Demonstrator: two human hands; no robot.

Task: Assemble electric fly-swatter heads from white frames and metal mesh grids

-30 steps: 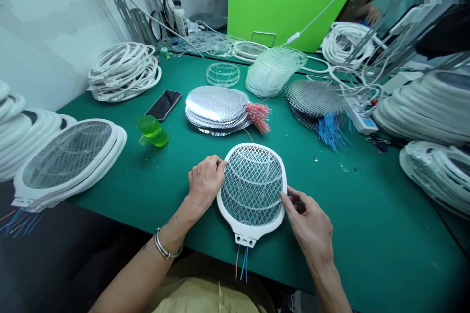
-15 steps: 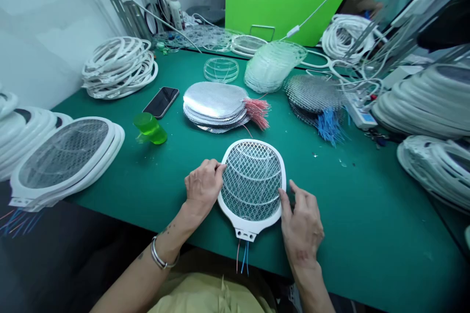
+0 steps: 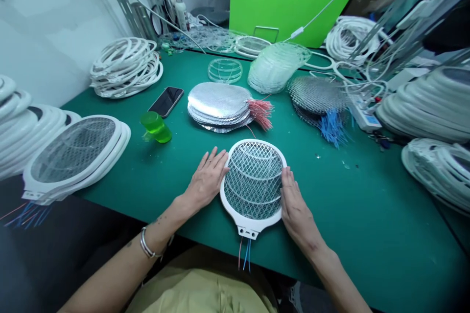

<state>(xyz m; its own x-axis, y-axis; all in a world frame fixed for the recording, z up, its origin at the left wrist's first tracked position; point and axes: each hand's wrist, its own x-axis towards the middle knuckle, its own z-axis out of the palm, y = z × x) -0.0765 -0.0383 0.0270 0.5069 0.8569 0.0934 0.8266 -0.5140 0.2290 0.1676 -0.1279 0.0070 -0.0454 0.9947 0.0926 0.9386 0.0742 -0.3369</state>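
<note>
A white mosquito-swatter head [image 3: 253, 180] with a metal mesh lies flat on the green table in front of me. Red and blue wires [image 3: 245, 254] hang from its neck past the table edge. My left hand [image 3: 205, 178] rests flat against the left rim with its fingers stretched out. Against the right rim lies my right hand [image 3: 295, 200], its fingers straight and close together. Neither hand is wrapped around the frame. Beyond the swatter head sits a stack of silver mesh sheets [image 3: 219, 102] with red wires.
Stacked swatter heads [image 3: 77, 151] stand at the left edge, beside a green tape roll [image 3: 156, 127] and a phone [image 3: 166, 101]. Dark mesh sheets [image 3: 319, 95] with blue wires and clear plastic grilles [image 3: 277, 66] lie farther back. White frames [image 3: 426, 102] are piled on the right.
My fingers have straightened from a bent grip on the rim to lie flat along both sides. The swatter head stays in about the same place; the view has shifted slightly.
</note>
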